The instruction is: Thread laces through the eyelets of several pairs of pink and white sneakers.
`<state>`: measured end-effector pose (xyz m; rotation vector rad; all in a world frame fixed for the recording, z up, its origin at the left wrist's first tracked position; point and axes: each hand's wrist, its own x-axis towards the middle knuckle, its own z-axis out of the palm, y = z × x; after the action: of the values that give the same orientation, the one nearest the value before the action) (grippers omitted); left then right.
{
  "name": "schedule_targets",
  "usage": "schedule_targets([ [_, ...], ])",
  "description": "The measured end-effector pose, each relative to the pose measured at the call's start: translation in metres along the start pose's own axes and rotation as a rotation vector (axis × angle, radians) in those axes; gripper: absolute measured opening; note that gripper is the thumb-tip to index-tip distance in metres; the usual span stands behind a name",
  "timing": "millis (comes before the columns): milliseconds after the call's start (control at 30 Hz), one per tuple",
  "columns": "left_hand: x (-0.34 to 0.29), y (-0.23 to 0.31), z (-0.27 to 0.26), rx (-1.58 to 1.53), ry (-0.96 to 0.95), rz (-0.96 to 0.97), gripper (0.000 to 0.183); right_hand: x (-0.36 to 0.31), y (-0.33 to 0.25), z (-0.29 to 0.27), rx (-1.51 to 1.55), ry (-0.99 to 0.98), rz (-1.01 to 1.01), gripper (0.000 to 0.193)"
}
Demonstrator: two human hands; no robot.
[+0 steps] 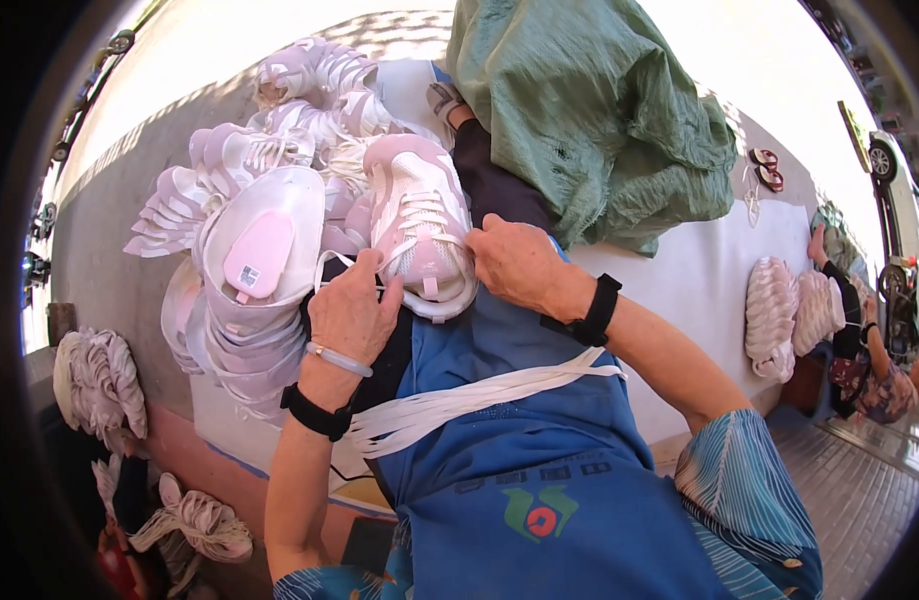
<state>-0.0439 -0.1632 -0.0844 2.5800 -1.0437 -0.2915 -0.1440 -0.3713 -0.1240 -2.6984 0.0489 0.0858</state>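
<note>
A pink and white sneaker upper [411, 190], laced up its front, lies across my lap with its opening toward me. My left hand [354, 308] is closed at its left edge, thumb and finger pinching a white shoelace [331, 262]. At the opposite edge my right hand [519, 262] is closed too, its curled fingertips on the lace where it leaves the upper; its very end is hidden. A bundle of loose white laces [479, 396] lies over my blue apron [539, 450].
Stacked pink and white uppers [264, 290] stand close on my left, with more piled beyond [319, 90]. A crumpled green sack [589, 110] lies ahead on the right. Sandals [767, 170] and further stacks [771, 315] sit at right, near another person [884, 370].
</note>
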Motion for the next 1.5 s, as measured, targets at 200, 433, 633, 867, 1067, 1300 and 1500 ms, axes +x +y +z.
schedule_targets([
  [200, -0.009, -0.019, -0.002, -0.282, -0.152, -0.135, 0.018, -0.002, 0.013, -0.019, 0.032, 0.041, 0.057, 0.006],
  [433, 0.001, -0.018, 0.001, -0.781, -0.050, -0.335, 0.020, -0.014, 0.057, -0.054, 0.130, 0.229, 0.214, 0.011],
  [633, 0.027, -0.038, 0.023, -0.401, -0.004, -0.210, 0.013, -0.025, 0.073, -0.092, 0.835, 0.221, 0.494, 0.020],
  [867, 0.032, -0.029, 0.018, -0.275, -0.094, -0.183, 0.014, -0.054, 0.130, -0.146, 1.427, 0.479, 0.547, 0.022],
  [1067, 0.044, -0.034, 0.006, -0.323, -0.195, -0.131, 0.014, -0.064, 0.164, -0.153, 1.619, 0.634, 0.405, 0.028],
  [1300, 0.045, -0.047, 0.009, -0.207, 0.059, 0.003, 0.010, -0.059, 0.155, -0.150, 1.718, 0.681, 0.304, 0.031],
  [1500, 0.028, -0.027, -0.013, -0.589, 0.028, -0.308, 0.011, -0.054, 0.085, -0.129, 1.304, 0.014, 0.349, 0.023],
])
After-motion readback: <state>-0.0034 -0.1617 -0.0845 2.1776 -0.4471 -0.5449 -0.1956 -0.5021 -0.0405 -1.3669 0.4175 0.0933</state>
